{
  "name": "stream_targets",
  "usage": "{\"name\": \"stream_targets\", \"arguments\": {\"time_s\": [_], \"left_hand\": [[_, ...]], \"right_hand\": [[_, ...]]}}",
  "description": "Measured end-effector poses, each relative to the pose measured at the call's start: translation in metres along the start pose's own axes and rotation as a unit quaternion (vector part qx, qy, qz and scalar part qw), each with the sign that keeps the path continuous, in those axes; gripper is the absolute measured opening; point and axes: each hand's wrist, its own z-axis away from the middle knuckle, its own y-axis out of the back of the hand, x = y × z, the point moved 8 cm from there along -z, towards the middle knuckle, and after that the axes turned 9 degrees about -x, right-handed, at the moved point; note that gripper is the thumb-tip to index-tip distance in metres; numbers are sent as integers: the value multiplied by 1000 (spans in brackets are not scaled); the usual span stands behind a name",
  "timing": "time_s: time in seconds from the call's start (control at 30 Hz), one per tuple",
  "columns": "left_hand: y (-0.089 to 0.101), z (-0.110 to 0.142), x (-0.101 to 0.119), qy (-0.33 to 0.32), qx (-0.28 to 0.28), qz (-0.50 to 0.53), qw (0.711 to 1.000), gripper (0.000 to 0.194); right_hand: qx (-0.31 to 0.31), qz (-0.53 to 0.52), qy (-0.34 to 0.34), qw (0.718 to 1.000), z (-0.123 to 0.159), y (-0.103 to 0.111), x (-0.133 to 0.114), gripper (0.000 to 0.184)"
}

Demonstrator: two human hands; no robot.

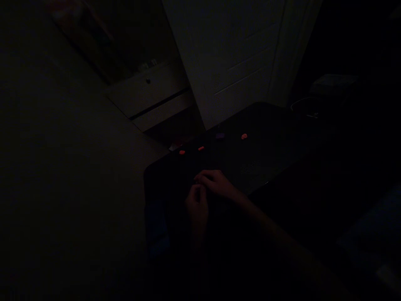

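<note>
The room is very dark. My left hand (197, 201) and my right hand (214, 182) meet above the near part of a dark table (260, 154). Fingers of both hands are curled, with the tips close together. Whatever is pinched between them, if anything, is too dark and small to make out. Beyond the hands on the tabletop lie a small orange-red round piece (182, 152), a short orange-red bar (201, 148), a dark purple block (220, 136) and another orange-red round piece (244, 136).
A dark blue flat object (157, 230) is at the table's left end. Behind the table stand a pale drawer unit (156, 90) and a white panelled door (238, 62). A light cable (302, 99) curves near the table's far right.
</note>
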Motion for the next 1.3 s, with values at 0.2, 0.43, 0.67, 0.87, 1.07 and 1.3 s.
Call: {"name": "stream_targets", "arguments": {"time_s": [0.2, 0.43, 0.67, 0.87, 1.07, 1.3], "left_hand": [[1, 0, 3, -10, 3, -4, 1000, 22], [0, 1, 2, -7, 0, -11, 1000, 21], [0, 0, 0, -5, 7, -13, 1000, 19], [-1, 1, 0, 3, 5, -3, 1000, 18], [1, 1, 0, 10, 9, -10, 1000, 20], [0, 1, 0, 3, 9, -4, 1000, 19]], "right_hand": [[-5, 3, -5, 1000, 0, 0, -1, 23], [-8, 4, -12, 1000, 0, -1, -2, 23], [-8, -4, -4, 1000, 0, 0, 0, 23], [-4, -5, -4, 1000, 0, 0, 0, 22], [-9, -3, 4, 1000, 0, -1, 1, 22], [-10, 0, 0, 1000, -1, 0, 1, 23]]}}
